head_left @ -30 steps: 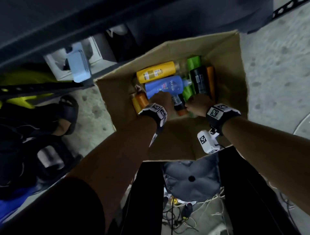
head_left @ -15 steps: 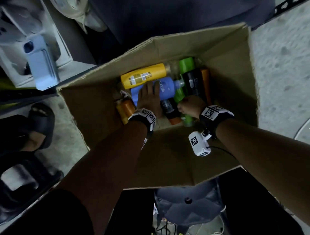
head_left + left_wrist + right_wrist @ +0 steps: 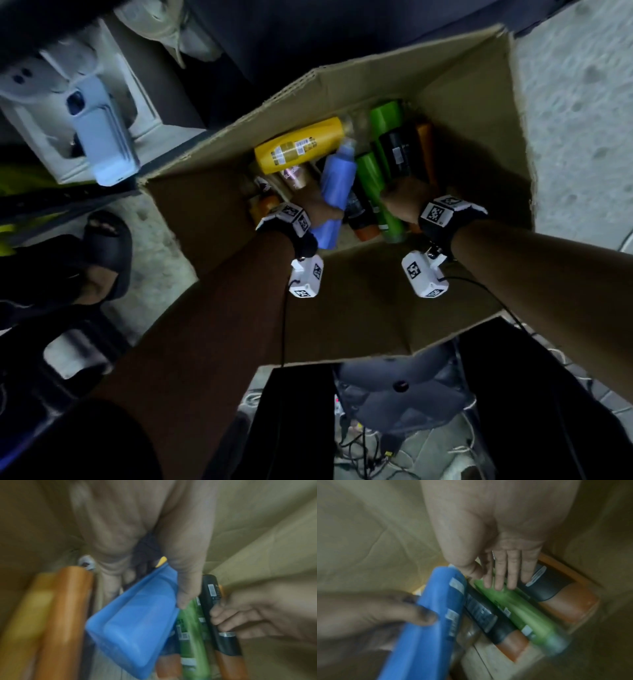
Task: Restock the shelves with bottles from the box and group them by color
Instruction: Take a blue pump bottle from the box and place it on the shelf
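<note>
An open cardboard box (image 3: pixel 359 308) on the floor holds several bottles lying down. My left hand (image 3: pixel 318 209) grips a blue bottle (image 3: pixel 337 181) and holds it tilted above the others; the left wrist view shows its base (image 3: pixel 137 628) under my thumb. My right hand (image 3: pixel 402 202) is curled over a green bottle (image 3: pixel 371 178), fingers (image 3: pixel 500 577) across it and the little finger against a black bottle with an orange base (image 3: pixel 556 588). A yellow bottle (image 3: pixel 301 145), a second green one (image 3: pixel 385 118) and an orange one (image 3: pixel 265 205) lie further in.
A white stand holding a pale blue device (image 3: pixel 102 144) sits at the upper left beside a dark shelf unit (image 3: pixel 308 34). A foot in a black sandal (image 3: pixel 102 253) is left of the box. Cables (image 3: pixel 376 445) trail on the concrete floor below.
My left hand went from lying flat on the blue bottle to gripping it and lifting it, so it now points away from me. My right hand stayed on the green bottle.
</note>
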`<state>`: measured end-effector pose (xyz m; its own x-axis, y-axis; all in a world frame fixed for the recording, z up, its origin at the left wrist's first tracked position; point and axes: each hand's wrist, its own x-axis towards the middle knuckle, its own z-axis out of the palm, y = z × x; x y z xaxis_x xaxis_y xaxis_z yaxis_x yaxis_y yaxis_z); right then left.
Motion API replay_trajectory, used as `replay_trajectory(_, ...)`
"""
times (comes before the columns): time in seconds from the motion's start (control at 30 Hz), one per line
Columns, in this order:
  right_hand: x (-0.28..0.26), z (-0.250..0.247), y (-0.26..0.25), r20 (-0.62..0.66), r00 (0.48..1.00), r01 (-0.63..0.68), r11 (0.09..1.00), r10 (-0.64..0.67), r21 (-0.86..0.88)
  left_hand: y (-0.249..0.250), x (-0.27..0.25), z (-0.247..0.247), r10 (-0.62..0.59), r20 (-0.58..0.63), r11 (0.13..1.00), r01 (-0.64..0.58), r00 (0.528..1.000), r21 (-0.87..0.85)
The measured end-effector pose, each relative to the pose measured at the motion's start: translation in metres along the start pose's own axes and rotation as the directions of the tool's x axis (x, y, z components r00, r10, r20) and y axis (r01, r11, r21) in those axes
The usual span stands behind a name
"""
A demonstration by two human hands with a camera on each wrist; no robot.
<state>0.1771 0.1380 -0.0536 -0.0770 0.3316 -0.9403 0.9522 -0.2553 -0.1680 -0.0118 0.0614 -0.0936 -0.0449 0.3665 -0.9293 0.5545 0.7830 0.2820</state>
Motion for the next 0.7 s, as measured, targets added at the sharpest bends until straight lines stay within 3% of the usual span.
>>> replay_trajectory(0.07,-0.01,0.002,-0.004,0.011,0.999,0.042,0.999,-0.041,-0.019,-0.004,-0.013,0.003,-0.025,0.051,0.991,0.032,0.998,-0.134)
replay_trajectory(0.13,-0.017,0.005,-0.006,0.069,0.995,0.065,0.992,-0.073,0.113,-0.003,-0.027,0.007,-0.015,0.132,0.917,0.066,0.991,-0.393)
replay_trajectory(0.2,-0.027,0.007,-0.013,0.197,0.979,-0.012,0.939,-0.06,0.343,-0.004,-0.044,0.013,0.015,0.192,0.79,0.107,0.981,-0.604)
replay_trajectory(0.27,-0.039,0.01,-0.019,0.298,0.954,-0.124,0.858,-0.036,0.498,-0.004,-0.06,0.018,0.042,0.232,0.698,0.137,0.972,-0.702)
replay_trajectory(0.4,-0.05,0.015,-0.017,0.364,0.928,-0.186,0.749,-0.079,0.636,-0.001,-0.086,0.023,0.063,0.231,0.575,0.154,0.971,-0.804)
replay_trajectory(0.7,-0.094,0.007,-0.004,0.296,0.938,-0.086,0.705,-0.181,0.704,0.013,-0.134,0.017,0.034,0.128,0.588,0.084,0.991,-0.805)
